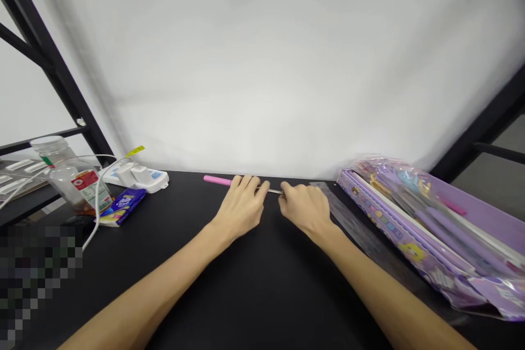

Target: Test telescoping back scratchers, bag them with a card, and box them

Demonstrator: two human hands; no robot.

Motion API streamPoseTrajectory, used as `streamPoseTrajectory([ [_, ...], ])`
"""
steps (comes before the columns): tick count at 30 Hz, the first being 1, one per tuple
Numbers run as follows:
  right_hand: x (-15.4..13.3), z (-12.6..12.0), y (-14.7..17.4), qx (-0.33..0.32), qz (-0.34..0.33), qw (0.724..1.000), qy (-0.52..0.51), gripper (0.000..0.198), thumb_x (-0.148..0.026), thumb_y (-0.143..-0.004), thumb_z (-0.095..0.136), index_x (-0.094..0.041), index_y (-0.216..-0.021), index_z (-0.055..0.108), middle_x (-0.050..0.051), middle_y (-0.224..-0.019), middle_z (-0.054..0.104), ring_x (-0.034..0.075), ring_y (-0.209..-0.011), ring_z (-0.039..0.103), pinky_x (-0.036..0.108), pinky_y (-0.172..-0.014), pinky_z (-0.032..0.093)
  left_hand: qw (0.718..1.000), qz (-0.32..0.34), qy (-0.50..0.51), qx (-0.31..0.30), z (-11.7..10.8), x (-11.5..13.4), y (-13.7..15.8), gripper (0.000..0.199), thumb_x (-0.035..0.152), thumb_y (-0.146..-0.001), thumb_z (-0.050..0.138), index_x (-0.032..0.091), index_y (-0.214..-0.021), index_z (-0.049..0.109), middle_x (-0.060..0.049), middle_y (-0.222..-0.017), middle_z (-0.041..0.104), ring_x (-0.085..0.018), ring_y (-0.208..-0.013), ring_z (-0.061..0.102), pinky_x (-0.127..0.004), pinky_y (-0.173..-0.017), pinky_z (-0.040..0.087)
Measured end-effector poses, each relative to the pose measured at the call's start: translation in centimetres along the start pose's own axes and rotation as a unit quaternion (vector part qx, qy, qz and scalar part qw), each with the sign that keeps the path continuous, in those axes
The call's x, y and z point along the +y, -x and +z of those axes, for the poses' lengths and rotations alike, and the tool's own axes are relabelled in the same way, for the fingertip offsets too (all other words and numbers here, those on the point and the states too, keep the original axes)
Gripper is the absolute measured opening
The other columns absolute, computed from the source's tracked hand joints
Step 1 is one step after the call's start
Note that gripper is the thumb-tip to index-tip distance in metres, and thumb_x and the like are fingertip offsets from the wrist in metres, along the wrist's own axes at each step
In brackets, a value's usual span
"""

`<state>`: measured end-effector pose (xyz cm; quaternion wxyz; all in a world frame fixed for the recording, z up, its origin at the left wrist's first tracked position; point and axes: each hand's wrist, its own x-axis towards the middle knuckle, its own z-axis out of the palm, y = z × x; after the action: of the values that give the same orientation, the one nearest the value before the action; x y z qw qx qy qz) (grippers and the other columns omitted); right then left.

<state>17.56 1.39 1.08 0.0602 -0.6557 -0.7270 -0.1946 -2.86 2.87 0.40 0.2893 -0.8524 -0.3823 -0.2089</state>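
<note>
My left hand (pixel 241 205) is closed over a slim pink-handled tool (pixel 216 180) near the back edge of the black desk. The handle sticks out to the left of my fingers. A thin, pale metallic-looking shaft shows in the gap between my hands, in line with the handle. At its right end my right hand (pixel 307 206) is closed, thumb and forefinger pinching the shaft's tip. The fingers hide the middle of the tool, so its exact kind cannot be made out. Beside my right wrist lies a clear plastic sleeve (pixel 348 219).
A purple box (pixel 394 224) of wrapped craft supplies stands on the right. On the left are a clear plastic jar (pixel 74 175), a white power strip (pixel 158 179) with plugs, a purple packet (pixel 125 205) and a white cable (pixel 97 202). A white wall (pixel 262 76) rises behind the desk.
</note>
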Motion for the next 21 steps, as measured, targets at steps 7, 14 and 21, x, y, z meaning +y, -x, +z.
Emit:
streamPoseTrajectory([
  [7, 1.1, -0.2, -0.2, -0.013, 0.04, 0.999, 0.006, 0.028, -0.028, -0.092, 0.045, -0.02, -0.101, 0.07, 0.013, -0.081, 0.075, 0.027, -0.076, 0.072, 0.031, -0.064, 0.042, 0.996, -0.079, -0.049, -0.005, -0.5, -0.7, 0.1, 0.019, 0.01, -0.087, 0.046, 0.014, -0.097, 0.061, -0.011, -0.089, 0.058, -0.027, -0.088, 0.052, -0.042, -0.081, 0.039],
  [14, -1.8, -1.4, 0.5, 0.006, -0.001, 1.0, -0.027, 0.024, -0.026, -0.092, 0.046, -0.02, -0.096, 0.069, 0.011, -0.079, 0.075, 0.025, -0.073, 0.072, 0.029, -0.063, 0.041, 0.997, -0.061, -0.035, -0.006, -1.0, 2.9, -0.3, 0.023, 0.013, -0.085, 0.047, 0.019, -0.105, 0.057, -0.009, -0.094, 0.056, -0.027, -0.09, 0.05, -0.043, -0.077, 0.036],
  [21, 2.8, -0.3, -0.4, -0.004, 0.065, 0.998, -0.016, 0.046, -0.042, -0.098, 0.037, -0.021, -0.093, 0.077, 0.014, -0.087, 0.077, 0.028, -0.077, 0.073, 0.031, -0.064, 0.044, 0.981, -0.163, -0.108, -0.01, -1.0, -4.2, 0.6, 0.022, 0.016, -0.087, 0.046, 0.017, -0.105, 0.06, -0.014, -0.098, 0.059, -0.032, -0.097, 0.054, -0.054, -0.09, 0.037],
])
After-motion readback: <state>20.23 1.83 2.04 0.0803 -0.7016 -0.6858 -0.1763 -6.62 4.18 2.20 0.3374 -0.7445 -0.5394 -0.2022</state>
